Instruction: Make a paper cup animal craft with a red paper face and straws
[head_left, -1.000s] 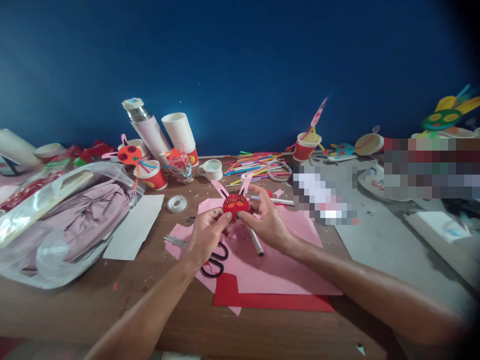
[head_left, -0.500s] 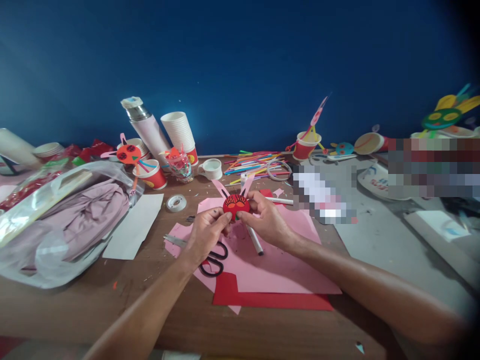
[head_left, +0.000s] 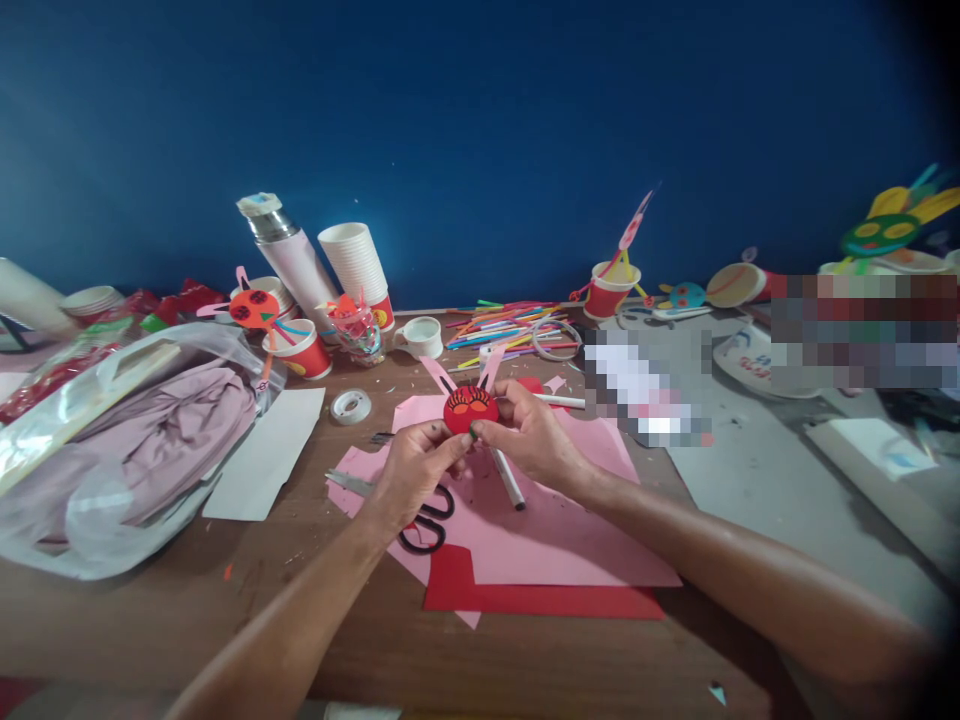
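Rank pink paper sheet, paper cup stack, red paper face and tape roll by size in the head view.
1. pink paper sheet
2. paper cup stack
3. red paper face and tape roll: alike, face held nearer, unranked

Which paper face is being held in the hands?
The red face with pink ears, pinched between the left hand and right hand. The orange face stands by a red cup, untouched.

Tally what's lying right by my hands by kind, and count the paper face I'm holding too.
Paper face: 1, pinched between left hand and right hand
Scissors: 1
White pens: 2
Tape roll: 1
Total: 5
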